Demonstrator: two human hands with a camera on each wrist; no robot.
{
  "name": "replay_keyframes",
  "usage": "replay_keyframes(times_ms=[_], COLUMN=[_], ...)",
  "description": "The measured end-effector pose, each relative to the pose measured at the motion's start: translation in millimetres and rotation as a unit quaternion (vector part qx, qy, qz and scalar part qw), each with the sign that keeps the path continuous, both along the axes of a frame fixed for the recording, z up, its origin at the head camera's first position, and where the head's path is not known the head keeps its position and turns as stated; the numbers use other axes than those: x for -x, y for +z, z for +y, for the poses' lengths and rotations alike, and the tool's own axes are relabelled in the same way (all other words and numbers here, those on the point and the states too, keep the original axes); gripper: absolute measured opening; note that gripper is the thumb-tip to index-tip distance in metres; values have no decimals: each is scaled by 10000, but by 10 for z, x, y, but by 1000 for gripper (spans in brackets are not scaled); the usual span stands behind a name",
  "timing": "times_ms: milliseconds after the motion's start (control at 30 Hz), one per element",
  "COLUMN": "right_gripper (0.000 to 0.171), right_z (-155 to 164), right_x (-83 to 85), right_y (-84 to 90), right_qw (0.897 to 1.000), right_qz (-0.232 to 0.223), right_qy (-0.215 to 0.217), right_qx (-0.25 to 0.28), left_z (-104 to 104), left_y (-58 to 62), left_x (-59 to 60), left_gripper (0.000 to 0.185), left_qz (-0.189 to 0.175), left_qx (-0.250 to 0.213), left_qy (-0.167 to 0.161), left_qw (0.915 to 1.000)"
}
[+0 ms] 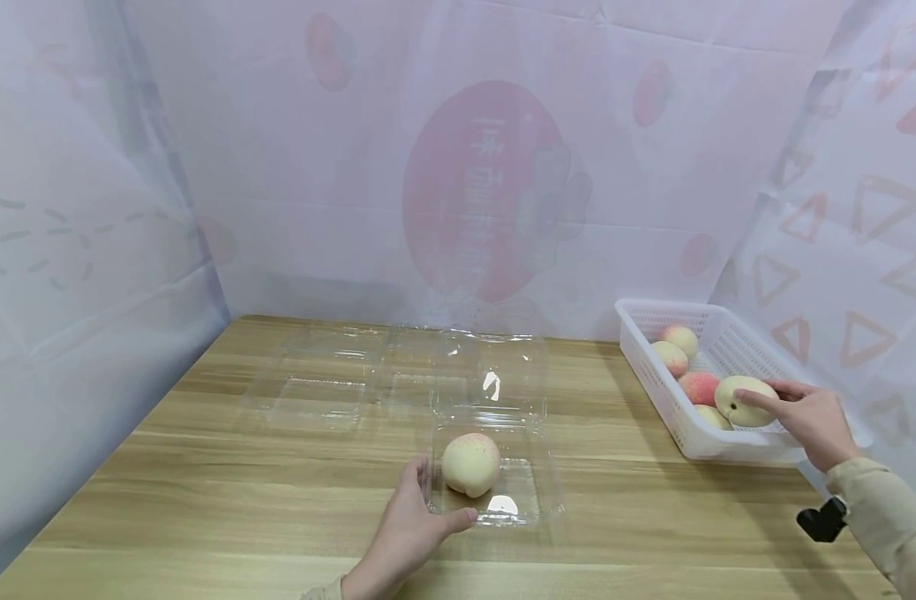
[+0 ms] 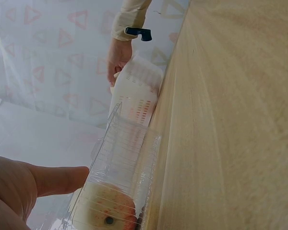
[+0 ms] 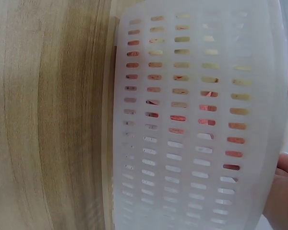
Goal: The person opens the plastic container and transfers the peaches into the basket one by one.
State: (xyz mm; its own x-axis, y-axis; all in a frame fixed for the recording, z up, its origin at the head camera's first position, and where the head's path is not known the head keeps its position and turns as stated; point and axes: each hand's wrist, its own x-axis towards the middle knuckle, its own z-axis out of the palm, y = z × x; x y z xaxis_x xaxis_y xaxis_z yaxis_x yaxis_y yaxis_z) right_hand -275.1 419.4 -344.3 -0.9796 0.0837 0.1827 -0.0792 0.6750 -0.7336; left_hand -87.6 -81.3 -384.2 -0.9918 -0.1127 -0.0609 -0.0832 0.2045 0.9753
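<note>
Over basket [image 1: 728,346] | right hand [image 1: 810,421] fingers grip peach [image 1: 743,400]; left hand [image 1: 405,529] fingers pinch clamshell [image 1: 528,500]

Boxes at the middle of the tabletop [image 1: 202,500], basket [image 1: 656,400] to the right.

One peach [image 1: 470,463] lies in the near open box [image 1: 528,500]; two more boxes [image 1: 315,379] lie behind it. Further peaches [image 1: 678,350] lie in the basket by the backdrop.

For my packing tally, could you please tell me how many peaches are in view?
6: one peach in the clear container steadied by the left hand; five in the white basket, one of them, the gripped peach, under the right hand. More may be hidden.
</note>
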Motion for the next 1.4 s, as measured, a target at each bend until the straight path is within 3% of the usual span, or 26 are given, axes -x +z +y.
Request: replay_keyframes(times_ms=[667, 1400], right_gripper=[73, 80], right_z=[30, 38], right_x=[17, -12], right_y=[-25, -23], right_qw=[9990, 9967], right_qz=[5, 2], right_qy=[352, 360], right_qx=[286, 733], left_z=[-3, 1], left_y=[-5, 12], left_x=[-3, -12], left_gripper=[103, 100], left_qz=[42, 52], left_qx=[-58, -63], left_qy=[-32, -4], left_qw=[10000, 10000])
